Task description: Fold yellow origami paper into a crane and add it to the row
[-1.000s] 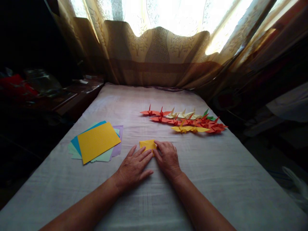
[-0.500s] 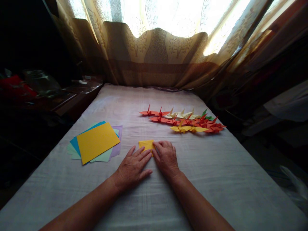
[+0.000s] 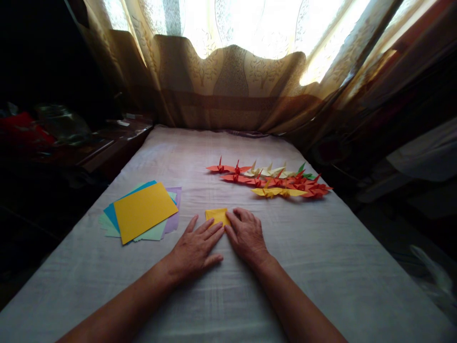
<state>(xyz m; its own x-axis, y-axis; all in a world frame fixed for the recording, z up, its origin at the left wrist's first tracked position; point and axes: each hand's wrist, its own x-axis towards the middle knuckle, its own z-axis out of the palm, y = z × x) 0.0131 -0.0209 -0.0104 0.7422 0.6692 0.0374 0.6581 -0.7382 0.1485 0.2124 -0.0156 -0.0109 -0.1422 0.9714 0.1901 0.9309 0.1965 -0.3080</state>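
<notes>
A small folded yellow paper (image 3: 216,215) lies flat on the white cloth (image 3: 321,247) in the middle. My left hand (image 3: 194,247) rests palm down with fingers stretched out, the fingertips touching the paper's near edge. My right hand (image 3: 246,234) lies flat beside it, fingers extended and pressing the paper's right side. Part of the paper is hidden under the fingers.
A fanned stack of coloured paper sheets (image 3: 143,212) with a yellow one on top lies at the left. Several folded paper cranes (image 3: 274,180) in red, orange, yellow and green sit at the back right. A patterned curtain (image 3: 232,81) hangs behind. A dark cluttered side table (image 3: 89,143) stands left.
Both hands have slid slightly toward me along the yellow paper, staying flat on it. The paper has not moved.
</notes>
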